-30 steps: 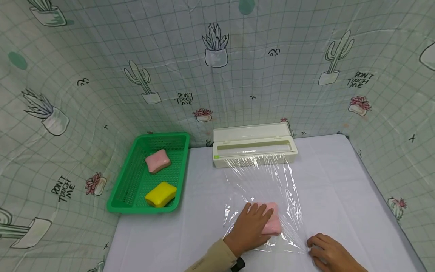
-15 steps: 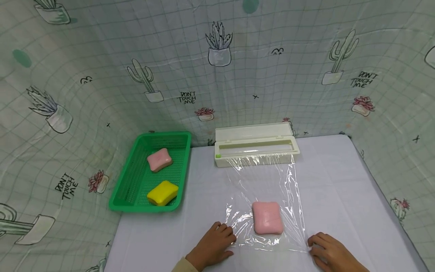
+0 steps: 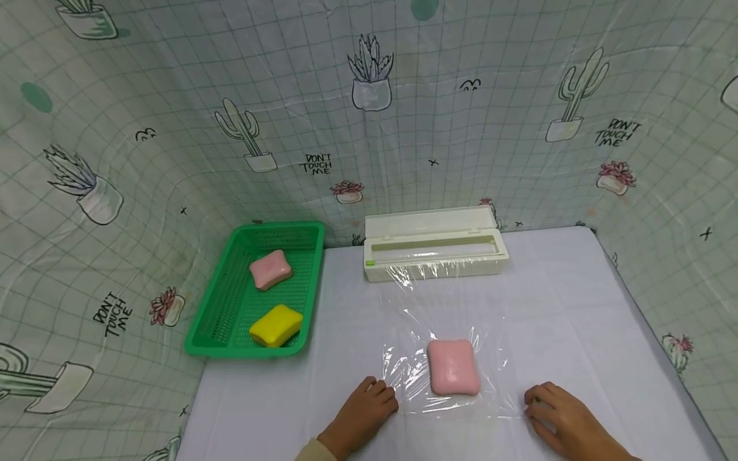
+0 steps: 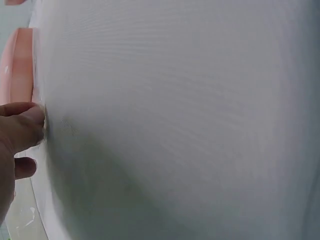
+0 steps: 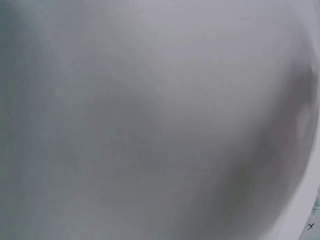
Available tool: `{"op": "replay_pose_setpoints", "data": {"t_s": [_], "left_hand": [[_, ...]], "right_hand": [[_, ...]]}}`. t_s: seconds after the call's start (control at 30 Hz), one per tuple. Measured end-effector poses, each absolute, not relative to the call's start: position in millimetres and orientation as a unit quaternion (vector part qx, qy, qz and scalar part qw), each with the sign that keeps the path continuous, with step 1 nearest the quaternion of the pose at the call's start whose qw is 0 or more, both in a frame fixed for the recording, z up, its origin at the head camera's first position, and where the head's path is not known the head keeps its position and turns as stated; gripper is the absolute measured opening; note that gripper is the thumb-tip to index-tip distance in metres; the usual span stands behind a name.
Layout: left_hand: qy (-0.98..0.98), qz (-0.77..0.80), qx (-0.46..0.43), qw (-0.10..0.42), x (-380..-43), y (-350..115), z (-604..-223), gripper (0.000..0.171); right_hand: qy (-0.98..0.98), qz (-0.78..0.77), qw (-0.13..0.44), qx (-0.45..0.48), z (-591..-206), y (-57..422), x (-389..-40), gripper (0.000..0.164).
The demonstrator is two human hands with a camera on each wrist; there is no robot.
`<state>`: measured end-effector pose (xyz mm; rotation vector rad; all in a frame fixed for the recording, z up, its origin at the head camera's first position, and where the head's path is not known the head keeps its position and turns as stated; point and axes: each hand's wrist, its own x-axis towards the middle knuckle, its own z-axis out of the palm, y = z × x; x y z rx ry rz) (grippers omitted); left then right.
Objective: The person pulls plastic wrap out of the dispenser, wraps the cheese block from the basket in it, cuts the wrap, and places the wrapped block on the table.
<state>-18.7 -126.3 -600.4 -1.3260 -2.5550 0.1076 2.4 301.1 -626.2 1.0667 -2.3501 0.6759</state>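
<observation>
A pink bar of soap point(image 3: 453, 367) lies on a sheet of cling film point(image 3: 412, 378) spread over the table. The film runs out from a white cling film dispenser point(image 3: 435, 267), whose lid stands up. At the film's near left corner, my left hand point(image 3: 362, 413) pinches the edge between thumb and finger; the left wrist view shows this hand point(image 4: 20, 131) close to the soap point(image 4: 22, 65). My right hand point(image 3: 562, 416) has curled fingers at the near right corner and holds the film there. The right wrist view is mostly blurred tabletop and does not show its grip clearly.
On the left stands a green plastic basket point(image 3: 198, 346) with a pink soap bar point(image 3: 271, 269) and a yellow soap bar point(image 3: 276, 325) in it. A patterned curtain point(image 3: 403, 147) encloses the back and sides of the white-covered table point(image 3: 565, 307).
My left hand has come off the pink soap and moved left and nearer, to the film's left corner. The right hand stays at the right corner, and the film's glare there has lessened.
</observation>
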Motion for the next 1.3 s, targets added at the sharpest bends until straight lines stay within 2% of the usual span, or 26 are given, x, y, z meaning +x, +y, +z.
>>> {"op": "replay_pose_setpoints", "data": {"t_s": [0.17,0.43,0.57,0.6,0.67,0.73,1.03,1.3], "left_hand": [[-0.904,-0.012,-0.412,0.118,-20.7,-124.3,-601.6,0.012],[-0.912,-0.183,-0.339,0.141,-35.1,-120.0,-594.1,0.018],[-0.923,-0.218,-0.300,0.102,-43.4,-118.3,-588.7,0.014],[-0.927,-0.220,-0.291,0.089,-45.3,-117.8,-588.1,0.013],[-0.931,-0.223,-0.279,0.070,-48.4,-116.8,-588.0,0.010],[-0.935,-0.220,-0.273,0.057,-50.8,-115.6,-589.9,0.009],[-0.942,-0.192,-0.271,0.037,-54.0,-111.3,-601.6,0.013],[-0.948,-0.169,-0.265,0.038,-51.1,-109.9,-602.4,0.009]], "right_hand": [[-0.867,0.258,0.236,0.355,-618.1,301.4,-3.2,0.047],[-0.896,0.258,0.212,0.294,-604.9,300.0,-17.4,0.047],[-0.914,0.247,0.193,0.259,-601.6,296.6,-24.6,0.010],[-0.919,0.240,0.189,0.247,-600.3,294.9,-25.9,0.014],[-0.930,0.226,0.182,0.227,-599.1,291.4,-28.6,0.033],[-0.939,0.216,0.171,0.204,-599.8,288.5,-31.5,0.038],[-0.964,0.200,0.099,0.145,-611.5,281.6,-37.8,0.027],[-0.966,0.205,0.110,0.110,-613.1,276.1,-33.6,0.022]]}}
